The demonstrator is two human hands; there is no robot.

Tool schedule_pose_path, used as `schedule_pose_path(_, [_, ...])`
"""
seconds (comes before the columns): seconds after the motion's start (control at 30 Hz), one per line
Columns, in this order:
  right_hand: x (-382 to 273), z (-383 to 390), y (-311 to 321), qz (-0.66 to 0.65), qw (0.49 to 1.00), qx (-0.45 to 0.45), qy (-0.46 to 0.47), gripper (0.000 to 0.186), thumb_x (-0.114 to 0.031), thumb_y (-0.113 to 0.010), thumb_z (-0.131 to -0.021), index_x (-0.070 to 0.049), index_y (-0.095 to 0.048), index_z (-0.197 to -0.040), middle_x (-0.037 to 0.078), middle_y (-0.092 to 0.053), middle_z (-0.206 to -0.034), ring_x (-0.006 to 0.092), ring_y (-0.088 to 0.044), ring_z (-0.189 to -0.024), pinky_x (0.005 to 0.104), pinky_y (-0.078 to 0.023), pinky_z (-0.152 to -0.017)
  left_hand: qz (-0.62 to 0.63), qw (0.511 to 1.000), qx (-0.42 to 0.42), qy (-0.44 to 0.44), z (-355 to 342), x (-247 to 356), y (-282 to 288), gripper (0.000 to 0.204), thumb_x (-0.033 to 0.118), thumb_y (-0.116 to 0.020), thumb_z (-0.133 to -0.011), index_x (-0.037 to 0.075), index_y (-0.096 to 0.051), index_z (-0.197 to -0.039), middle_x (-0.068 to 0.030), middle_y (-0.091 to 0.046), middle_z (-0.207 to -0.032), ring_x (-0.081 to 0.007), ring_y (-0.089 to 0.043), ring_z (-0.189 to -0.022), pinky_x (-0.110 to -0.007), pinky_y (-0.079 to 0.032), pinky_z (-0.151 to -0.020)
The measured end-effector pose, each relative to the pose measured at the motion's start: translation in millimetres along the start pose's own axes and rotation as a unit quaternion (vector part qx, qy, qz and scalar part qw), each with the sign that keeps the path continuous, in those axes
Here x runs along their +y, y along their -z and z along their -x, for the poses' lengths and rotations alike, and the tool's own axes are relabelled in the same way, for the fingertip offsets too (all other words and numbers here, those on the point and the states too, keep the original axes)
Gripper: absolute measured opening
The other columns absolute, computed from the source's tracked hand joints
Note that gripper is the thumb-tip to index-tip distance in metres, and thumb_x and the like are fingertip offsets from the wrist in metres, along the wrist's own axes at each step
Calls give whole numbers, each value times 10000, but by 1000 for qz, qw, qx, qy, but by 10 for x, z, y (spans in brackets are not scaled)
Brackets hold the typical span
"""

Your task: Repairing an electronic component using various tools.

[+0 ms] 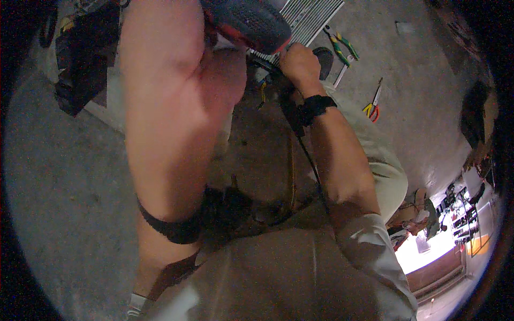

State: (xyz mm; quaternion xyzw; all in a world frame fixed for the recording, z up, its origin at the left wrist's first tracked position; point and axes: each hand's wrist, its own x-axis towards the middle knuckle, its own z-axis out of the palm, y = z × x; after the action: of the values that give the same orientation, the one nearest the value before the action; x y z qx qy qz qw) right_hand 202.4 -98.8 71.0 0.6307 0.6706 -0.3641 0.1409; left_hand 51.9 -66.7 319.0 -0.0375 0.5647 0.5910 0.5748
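Note:
My left hand (171, 101) is raised very close to the view, large and blurred, with a black strap at its wrist. Its fingers run past the top edge, so what they do is hidden. Beside it hangs a dark rounded thing (249, 27) with a textured face and a red edge; whether my left hand holds it I cannot tell. Farther out, my right hand (301, 67) is closed at the edge of a slatted, light metal panel (310, 21). What is inside its fingers is hidden. A black bar-like piece (262, 61) lies just left of that hand.
On the grey floor right of the panel lie green-and-yellow pliers (341, 48) and long-nosed pliers (373, 104) with red and yellow handles. A black cable (310, 155) runs from my right wrist. Far left stands a black bag-like object (80, 69); a lit bench (433, 251) is at lower right.

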Motion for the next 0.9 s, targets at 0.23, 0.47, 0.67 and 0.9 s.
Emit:
schedule_pose_path(0.23, [-115,-66,152,-37,997,-43,52,296,-212,-570,-881,-22,-748,-1021,243,-729,-1059,401,-721,-989,531,-578,-840,5,1000,-3,16,-112,-232,185,287,277,-520,-1046,14,-634,-1052,-114,-669,-928,-232,-662,-831,-366,-552,-766])
schedule_pose_path(0.47, [-181,-95,56,-55,990,50,120,246,-182,-638,-797,-17,-769,-924,224,-748,-961,396,-739,-927,523,-593,-821,6,1000,-6,25,-103,-364,209,283,273,-523,-1044,14,-636,-1053,-114,-670,-933,-233,-662,-837,-367,-550,-772])
schedule_pose_path(0.67, [-219,-204,111,-10,994,-17,111,242,-192,-639,-802,-29,-779,-912,206,-754,-966,385,-741,-923,512,-599,-803,-2,1000,-6,14,-45,-332,165,279,269,-526,-1042,14,-638,-1053,-113,-671,-936,-234,-663,-841,-368,-549,-778])
schedule_pose_path(0.9, [-152,-195,143,-3,986,62,156,285,-221,-571,-907,-39,-777,-982,200,-747,-1062,389,-732,-973,516,-592,-825,3,1000,-5,10,22,-342,104,274,264,-529,-1040,15,-641,-1053,-113,-672,-941,-235,-663,-846,-368,-547,-785])
